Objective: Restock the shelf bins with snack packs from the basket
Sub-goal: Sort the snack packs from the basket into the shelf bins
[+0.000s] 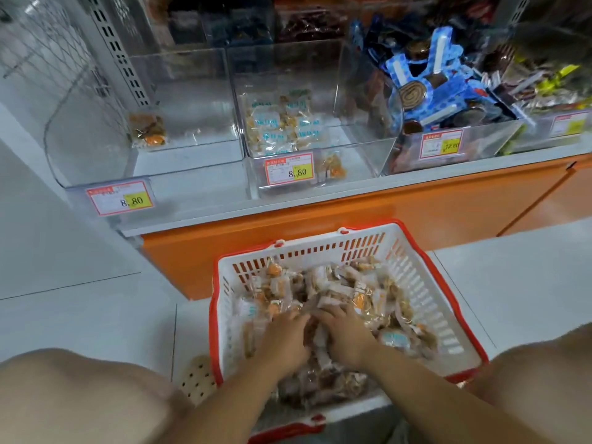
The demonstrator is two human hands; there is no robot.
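Down in the white, red-rimmed basket (416,280) on the tiled floor (80,315) lies a heap of clear-wrapped snack packs (362,296), many with orange markings, a few with pale blue labels. Both hands are plunged into the middle of that heap, side by side and nearly touching: the left hand (283,339) with its fingers dipped down among the wrappers, the right hand (346,338) just beside it with its fingers reaching forward over the packs. Motion blur and the wrappers hide the fingertips, so I cannot tell whether either hand is gripping a pack or only resting on the pile. Bare knees (80,395) frame the basket on either side, and a beige perforated thing (195,379) sits against its left wall. Beyond the basket stands an orange shelf base (416,213) carrying clear bins. The left bin (192,91) holds a single orange-marked pack (148,131) at its back and bears a tag (120,198) reading 8.80. The middle bin (288,59) has a small stack of blue-lettered packs (282,123), one orange-marked pack (334,166) at its front, and another 8.80 tag (290,169). To its right a bin (480,139) is piled with blue wrappers (432,84), tagged 12.80 (442,145)
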